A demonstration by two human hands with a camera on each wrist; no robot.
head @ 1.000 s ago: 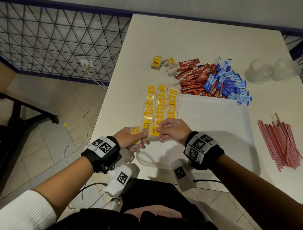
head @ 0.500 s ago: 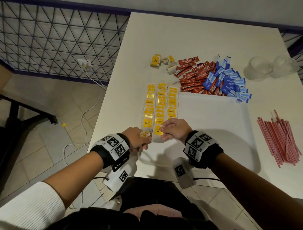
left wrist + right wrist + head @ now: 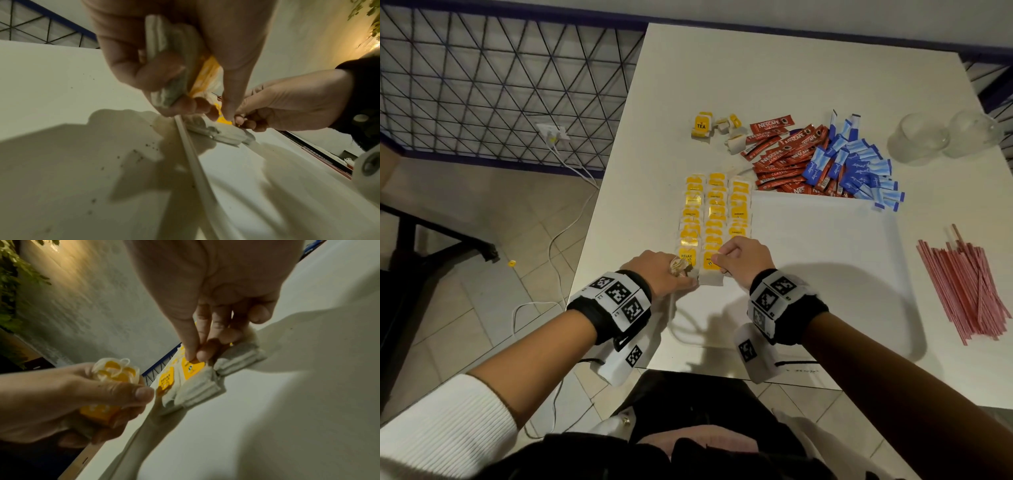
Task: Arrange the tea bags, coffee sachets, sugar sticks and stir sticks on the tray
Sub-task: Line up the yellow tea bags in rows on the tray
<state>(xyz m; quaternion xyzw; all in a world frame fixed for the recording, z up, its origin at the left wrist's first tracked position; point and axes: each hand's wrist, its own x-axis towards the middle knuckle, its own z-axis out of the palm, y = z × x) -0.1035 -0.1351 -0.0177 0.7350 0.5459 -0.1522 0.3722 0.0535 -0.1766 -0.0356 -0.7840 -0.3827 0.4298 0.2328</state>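
Three rows of yellow-tagged tea bags (image 3: 715,216) lie on the left part of the white tray (image 3: 825,257). My right hand (image 3: 726,260) pinches the yellow tag of the nearest tea bag (image 3: 193,369) in the middle row, which rests on the tray. My left hand (image 3: 671,277) grips a small bundle of tea bags (image 3: 179,68) just left of it, at the tray's rim (image 3: 191,155). Red coffee sachets (image 3: 784,154) and blue sugar sticks (image 3: 859,164) lie piled beyond the tray. Red stir sticks (image 3: 969,284) lie on the table to the right.
A few loose tea bags (image 3: 709,126) lie on the white table (image 3: 791,68) behind the rows. Two clear glasses (image 3: 917,137) stand at the far right. A wire fence (image 3: 500,85) and floor cables lie off the table's left edge.
Both hands moved slightly forward onto the tray. The tea bag my right hand held in the air now lies at the near end of the middle row.
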